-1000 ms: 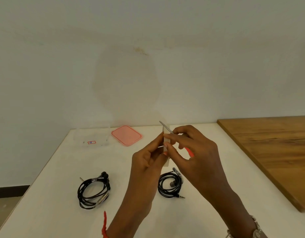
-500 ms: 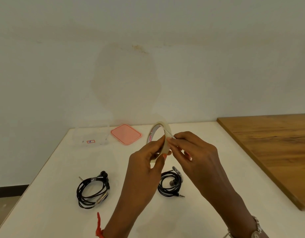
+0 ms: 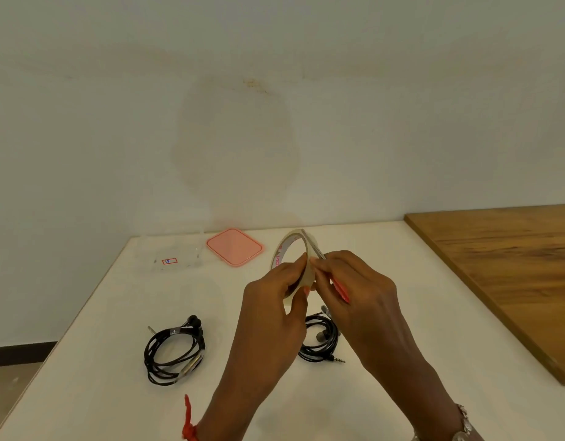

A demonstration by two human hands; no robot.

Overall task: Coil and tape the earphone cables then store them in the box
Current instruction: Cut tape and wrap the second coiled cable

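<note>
My left hand (image 3: 274, 300) grips a roll of clear tape (image 3: 289, 246) upright above the white table (image 3: 99, 313). My right hand (image 3: 354, 291) holds red-handled scissors (image 3: 340, 286), their blades lying against the roll's edge, while its fingertips pinch at the tape. One coiled black earphone cable (image 3: 173, 354) lies at the left. A second coiled black earphone cable (image 3: 321, 343) lies under my hands, partly hidden. The clear box (image 3: 171, 253) stands at the table's far left, with its pink lid (image 3: 235, 246) lying beside it.
A wooden tabletop (image 3: 503, 268) adjoins the white table on the right. A pale wall rises right behind the table. The white table's left edge drops to the floor.
The tape roll has turned from edge-on until its ring faces me. Both hands stayed together above the table.
</note>
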